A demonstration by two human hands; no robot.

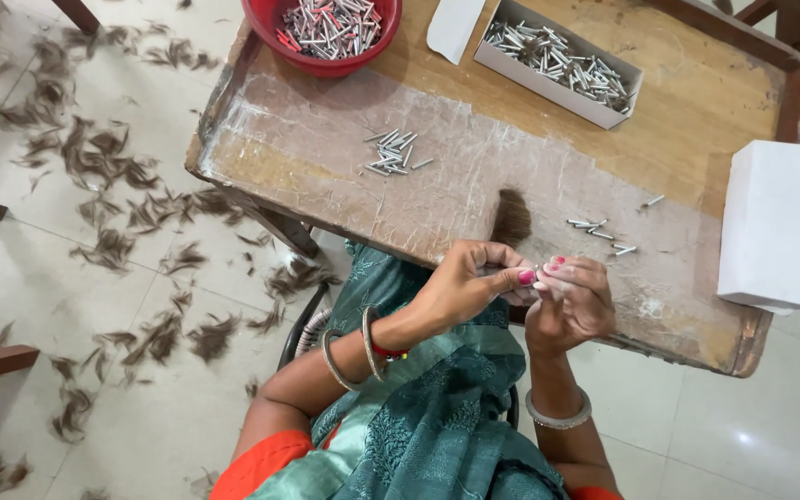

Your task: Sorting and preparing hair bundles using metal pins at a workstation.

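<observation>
Head view, looking down: worn wooden bench (pixel 326 148) with a whitish scuffed top, standing on a pale tiled floor (pixel 122 389) strewn with dark brown hair clippings (pixel 104 157). Left hand (pixel 469 282) and right hand (pixel 571 301) meet at the near edge of the bench, fingertips pinched together on something small; the item itself is hidden by the fingers and cannot be told. A dark brown tuft of hair (pixel 512 218) stands on the bench just beyond the left hand. A few loose short metal pins (pixel 599 231) lie near the right hand; a second small heap of metal pins (pixel 393 153) lies further back, well apart from both hands. At the far edge: a red round plastic bowl (pixel 321 32) filled with pins, and an open white cardboard box (pixel 557 65) also holding pins. A closed white rectangular box (pixel 772 222) sits at the right end of the bench.
</observation>
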